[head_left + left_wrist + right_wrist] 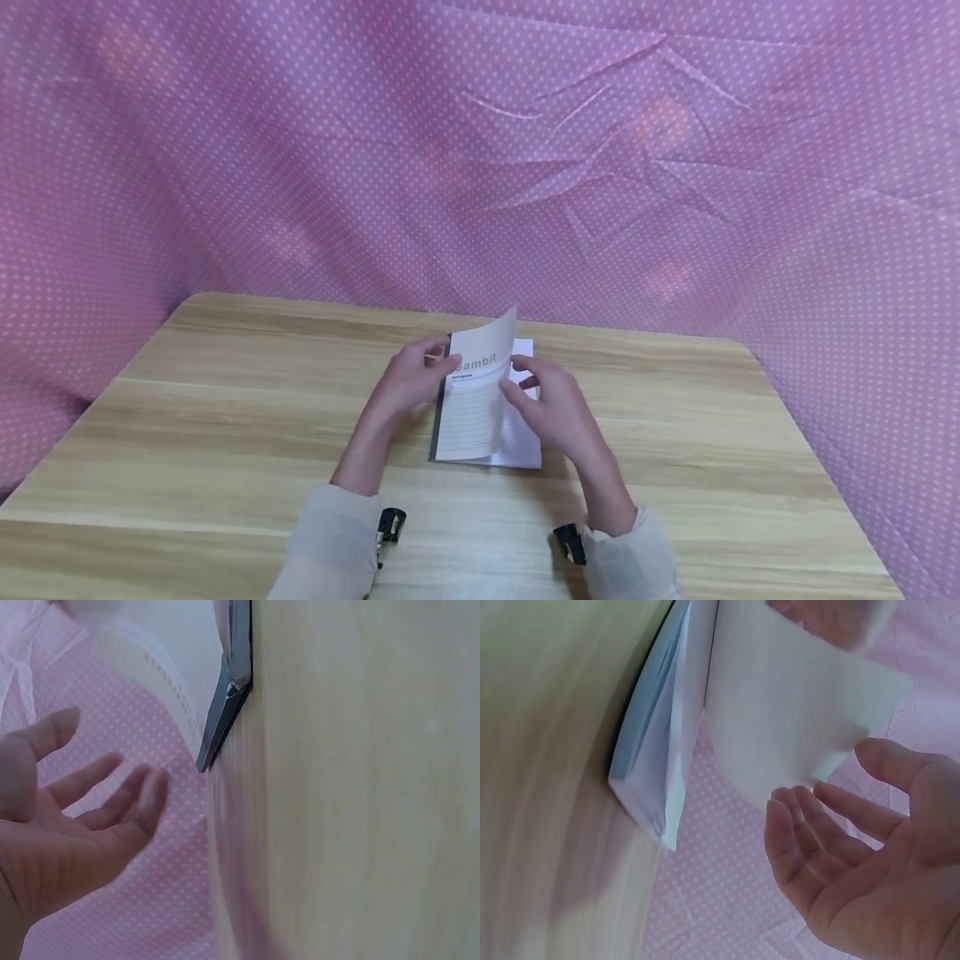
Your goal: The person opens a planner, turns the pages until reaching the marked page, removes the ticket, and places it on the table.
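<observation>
A notebook with a dark spine and "Gambit" printed on its pale cover lies on the table, its front cover lifted and curved. My right hand pinches the cover's free edge between thumb and fingers. In the right wrist view, the cover's plain inner side bends up, with the right fingertips at its edge. White pages show underneath. Near the spine is my left hand, its thumb over the cover. The left wrist view shows its fingers spread and loosely bent, apart from the notebook.
The wooden table extends around the notebook on all sides. A pink dotted cloth hangs behind it and at both sides. Small black devices sit at both sleeve cuffs.
</observation>
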